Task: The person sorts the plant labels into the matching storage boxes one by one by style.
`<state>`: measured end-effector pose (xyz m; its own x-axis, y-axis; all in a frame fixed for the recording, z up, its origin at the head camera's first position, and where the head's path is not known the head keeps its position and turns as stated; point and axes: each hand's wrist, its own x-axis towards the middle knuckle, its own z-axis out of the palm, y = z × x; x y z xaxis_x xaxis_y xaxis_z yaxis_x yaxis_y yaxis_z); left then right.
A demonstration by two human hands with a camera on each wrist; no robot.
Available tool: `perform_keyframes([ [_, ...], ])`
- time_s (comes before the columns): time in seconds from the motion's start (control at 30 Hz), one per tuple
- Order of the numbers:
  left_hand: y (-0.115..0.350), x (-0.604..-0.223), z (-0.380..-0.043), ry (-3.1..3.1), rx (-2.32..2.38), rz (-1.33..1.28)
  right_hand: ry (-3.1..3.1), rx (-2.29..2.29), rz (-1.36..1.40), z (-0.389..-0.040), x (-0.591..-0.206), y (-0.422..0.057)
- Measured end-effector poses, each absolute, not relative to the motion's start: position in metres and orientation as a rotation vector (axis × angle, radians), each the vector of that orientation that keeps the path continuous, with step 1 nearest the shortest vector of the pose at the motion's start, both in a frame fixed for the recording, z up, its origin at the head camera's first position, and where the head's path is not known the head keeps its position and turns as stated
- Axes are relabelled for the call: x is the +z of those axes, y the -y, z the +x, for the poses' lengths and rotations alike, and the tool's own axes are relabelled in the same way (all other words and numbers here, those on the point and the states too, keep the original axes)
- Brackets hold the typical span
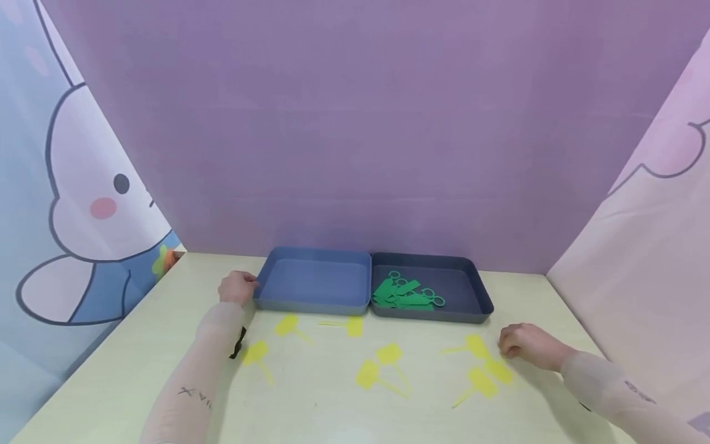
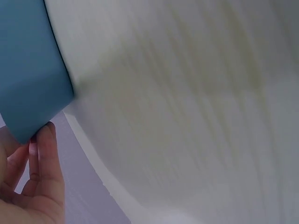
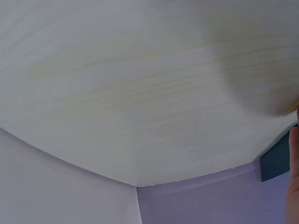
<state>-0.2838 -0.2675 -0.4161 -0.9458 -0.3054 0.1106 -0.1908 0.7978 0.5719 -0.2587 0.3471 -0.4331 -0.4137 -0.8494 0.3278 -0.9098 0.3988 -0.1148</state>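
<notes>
At the left end of the blue tray [image 1: 313, 306], my left hand [image 1: 238, 287] holds the side by its wall. In the left wrist view the thumb and fingertips [image 2: 45, 140] meet around a corner of that tray. My right hand [image 1: 529, 345], fingers bent, is low over the table just right of a cluster of flat yellow mallet-shaped pieces [image 1: 499, 371]. In the right wrist view a sliver of yellow [image 3: 292, 108] shows by its fingertips; I cannot tell whether they pinch it. Several more yellow pieces [image 1: 367, 374] lie scattered in front of the trays.
A dark grey tray [image 1: 482, 290] stands against the blue one's right side. Flat green pieces with ring ends [image 1: 413, 299] are piled in its left half. Behind the pale wooden table [image 1: 310, 407] rises a purple backdrop [image 1: 355, 135], with printed cloths at both sides.
</notes>
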Motion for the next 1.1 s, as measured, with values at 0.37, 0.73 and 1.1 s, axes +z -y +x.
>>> perform_keyframes([
  [0.37,0.267,-0.413,-0.282,2.797,-0.860,0.390,2.367,0.293,1.486,-0.249,-0.442,-0.355],
  [0.73,0.266,-0.415,-0.281,2.792,-0.842,0.378,2.423,0.226,1.380,-0.236,-0.444,-0.350],
  [1.1,0.269,-0.417,-0.282,2.788,-0.840,0.373,2.464,0.266,1.383,-0.234,-0.445,-0.348],
])
